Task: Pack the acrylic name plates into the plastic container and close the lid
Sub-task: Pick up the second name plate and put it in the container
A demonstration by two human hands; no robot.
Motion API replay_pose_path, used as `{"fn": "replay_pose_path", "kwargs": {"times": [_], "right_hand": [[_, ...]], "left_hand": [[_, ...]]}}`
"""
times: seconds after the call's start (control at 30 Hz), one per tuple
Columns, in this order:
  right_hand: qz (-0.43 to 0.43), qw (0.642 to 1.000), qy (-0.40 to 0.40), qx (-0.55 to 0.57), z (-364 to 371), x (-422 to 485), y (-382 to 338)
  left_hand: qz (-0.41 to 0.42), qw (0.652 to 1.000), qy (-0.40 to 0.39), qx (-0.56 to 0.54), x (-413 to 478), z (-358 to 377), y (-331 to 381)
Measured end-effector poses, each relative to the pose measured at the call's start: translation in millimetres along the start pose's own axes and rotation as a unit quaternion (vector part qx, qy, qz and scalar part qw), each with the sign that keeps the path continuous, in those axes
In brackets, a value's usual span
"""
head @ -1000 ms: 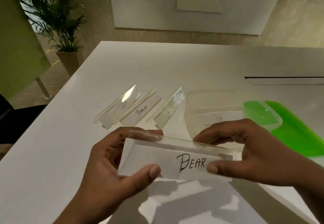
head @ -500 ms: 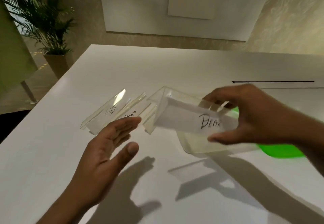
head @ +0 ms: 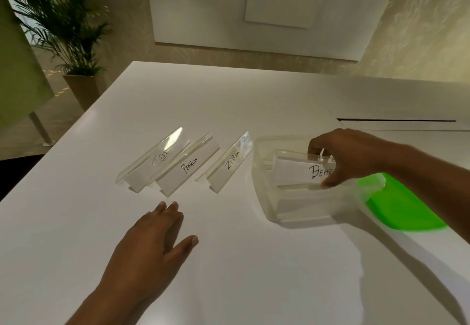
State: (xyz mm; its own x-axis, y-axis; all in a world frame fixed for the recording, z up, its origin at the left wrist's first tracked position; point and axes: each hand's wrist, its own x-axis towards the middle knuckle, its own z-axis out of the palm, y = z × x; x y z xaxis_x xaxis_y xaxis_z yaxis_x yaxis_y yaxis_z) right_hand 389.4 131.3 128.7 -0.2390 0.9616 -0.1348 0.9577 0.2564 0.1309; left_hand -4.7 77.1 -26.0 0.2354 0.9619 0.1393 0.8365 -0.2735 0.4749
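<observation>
Bare left grip (head: 152, 244), bare right grip (head: 349, 155), bare forearms (head: 422, 172).

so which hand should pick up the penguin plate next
Probably left. The left hand is open and free, its fingertips just short of the penguin plate. The right hand is busy holding the bear plate in the container.

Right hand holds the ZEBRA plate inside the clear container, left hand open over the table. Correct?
Not quite. In the head view the right hand holds the BEAR plate inside the clear container; the ZEBRA plate sits on the table. The left hand is open over the table.
</observation>
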Motion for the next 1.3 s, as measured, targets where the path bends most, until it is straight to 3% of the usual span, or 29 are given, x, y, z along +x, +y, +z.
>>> {"fn": "replay_pose_path", "kwargs": {"times": [0.2,0.43,1.17,1.3], "right_hand": [[-0.017,0.997,-0.065,-0.038,25,14,1],[-0.025,0.995,-0.068,-0.073,40,28,-6],[-0.023,0.994,-0.098,-0.041,47,32,-9],[-0.017,0.993,-0.116,0.011,44,32,-6]], "left_hand": [[0.008,1.000,0.015,0.003,-1,2,1],[0.008,1.000,0.007,0.009,0,2,0],[0.013,1.000,0.004,0.001,0,4,-4],[0.012,1.000,0.010,0.003,-1,3,-3]]}}
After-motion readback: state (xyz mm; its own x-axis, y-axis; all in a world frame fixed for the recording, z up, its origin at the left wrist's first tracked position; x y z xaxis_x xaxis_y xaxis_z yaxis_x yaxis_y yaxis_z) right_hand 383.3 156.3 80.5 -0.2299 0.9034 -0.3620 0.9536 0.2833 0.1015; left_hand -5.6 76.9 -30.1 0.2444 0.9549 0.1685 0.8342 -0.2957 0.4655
